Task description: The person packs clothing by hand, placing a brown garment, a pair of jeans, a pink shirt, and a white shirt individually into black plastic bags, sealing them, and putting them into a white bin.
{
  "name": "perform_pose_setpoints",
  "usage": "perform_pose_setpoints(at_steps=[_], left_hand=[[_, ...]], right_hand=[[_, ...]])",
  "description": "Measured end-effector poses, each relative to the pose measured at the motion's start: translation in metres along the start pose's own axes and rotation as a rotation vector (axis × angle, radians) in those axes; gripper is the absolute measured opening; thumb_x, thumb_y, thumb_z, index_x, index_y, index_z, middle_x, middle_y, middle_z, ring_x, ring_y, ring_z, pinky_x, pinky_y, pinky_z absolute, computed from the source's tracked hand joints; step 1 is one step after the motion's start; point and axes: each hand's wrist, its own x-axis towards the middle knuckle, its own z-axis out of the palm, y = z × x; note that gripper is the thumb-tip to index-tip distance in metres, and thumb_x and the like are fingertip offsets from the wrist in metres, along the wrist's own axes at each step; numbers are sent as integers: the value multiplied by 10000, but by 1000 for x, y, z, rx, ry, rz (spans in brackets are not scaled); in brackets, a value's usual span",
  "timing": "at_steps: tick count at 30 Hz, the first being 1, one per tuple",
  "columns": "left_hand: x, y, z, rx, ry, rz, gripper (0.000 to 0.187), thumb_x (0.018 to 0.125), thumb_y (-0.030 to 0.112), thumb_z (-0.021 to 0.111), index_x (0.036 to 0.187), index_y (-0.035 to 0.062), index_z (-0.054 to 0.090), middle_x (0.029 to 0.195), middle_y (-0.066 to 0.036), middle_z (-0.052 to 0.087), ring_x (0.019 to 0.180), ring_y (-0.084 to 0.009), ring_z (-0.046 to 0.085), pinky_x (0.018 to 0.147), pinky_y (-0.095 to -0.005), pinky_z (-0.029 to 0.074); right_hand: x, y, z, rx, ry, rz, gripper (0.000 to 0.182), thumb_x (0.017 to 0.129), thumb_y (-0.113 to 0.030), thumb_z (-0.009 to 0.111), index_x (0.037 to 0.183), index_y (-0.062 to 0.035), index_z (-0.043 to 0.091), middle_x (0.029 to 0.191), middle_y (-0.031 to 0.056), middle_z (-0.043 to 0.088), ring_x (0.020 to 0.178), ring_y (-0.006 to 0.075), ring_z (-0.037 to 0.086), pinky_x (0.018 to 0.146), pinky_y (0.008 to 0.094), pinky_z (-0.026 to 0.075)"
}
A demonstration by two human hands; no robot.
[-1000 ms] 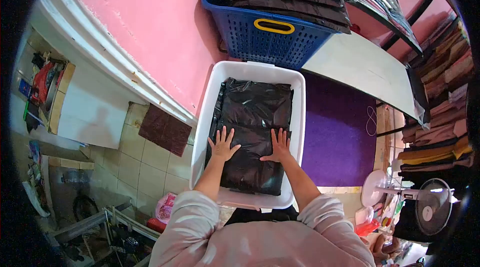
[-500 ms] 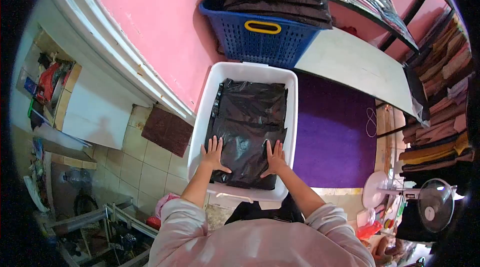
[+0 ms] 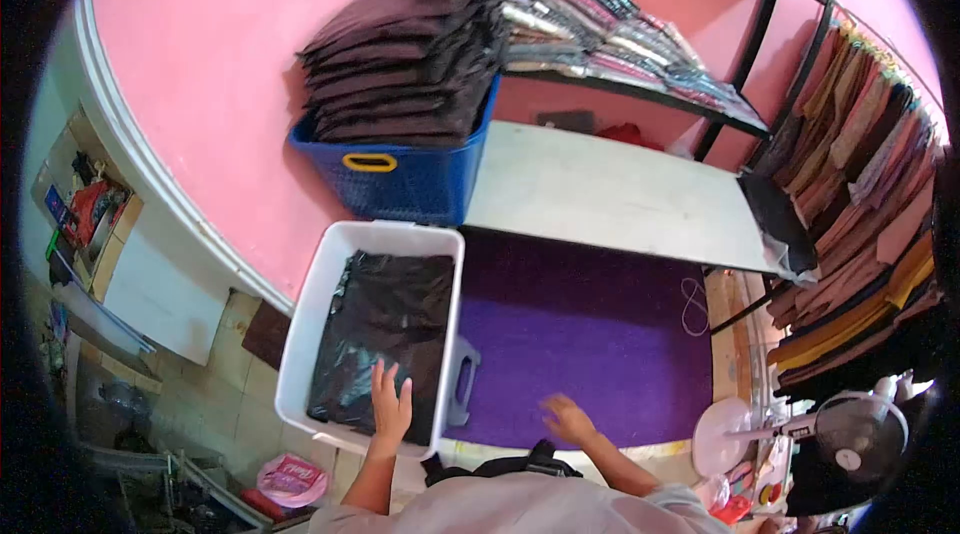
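Head view: left hand [image 3: 390, 409] flat on glossy, crinkled black bag [image 3: 380, 334]

Right hand [image 3: 568, 421] motion-blurred

Purple mat [image 3: 590, 334] lies bare; white bin [image 3: 300, 334] flanks it.

Lower left of the frame, I see a white tub [image 3: 300, 334] holding glossy black plastic-wrapped bundles [image 3: 385, 334]. Above it sits a blue perforated basket [image 3: 400, 184] with a yellow handle trim [image 3: 369, 162], piled with matte black packs [image 3: 410, 74]. At centre I see a deep purple mat [image 3: 590, 334], a white bench [image 3: 610, 199] above it, and a pink wall [image 3: 220, 64] behind.
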Motion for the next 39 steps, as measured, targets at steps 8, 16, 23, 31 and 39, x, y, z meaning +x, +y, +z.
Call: perform_pose_setpoints(at_steps=[8,16,23,31,39], left_hand=[[-22,108,97,56,-86,313,320,784,216,563,1051,41,541,1255,-211,385,1199,-390,306,982,-497,231],[-4,68,203,453,-1319,-45,566,783,479,490,1104,14,523,1177,-218,476,1100,-327,460,892,-407,386],[75,132,265,404,-1010,61,507,776,434,519,1091,38,538,1150,-188,504,1075,-321,476,886,-407,393],[240,260,374,35,-541,451,316,738,192,602,1011,40,558,1095,-153,513,1029,-321,479,888,-401,391],[262,318,456,391,-676,273,784,757,429,560,1351,88,180,1399,-230,29,1279,-421,28,982,-600,55]], right_hand=[[-168,196,-7,-162,-476,349,479,693,-327,622,1084,-63,538,1022,193,573,938,347,552,811,426,451],[-212,328,29,1,-333,262,363,711,-255,626,1028,-85,578,943,114,625,874,308,589,771,408,457],[-165,397,-31,32,-254,493,261,735,-173,528,963,-72,605,873,145,630,820,312,606,709,403,488],[-187,470,-145,-12,-66,1105,231,718,-177,547,893,-42,614,798,157,628,754,303,615,658,377,493],[-147,438,-211,157,513,1037,214,700,-129,624,888,-26,617,849,158,630,736,277,618,665,350,487]])
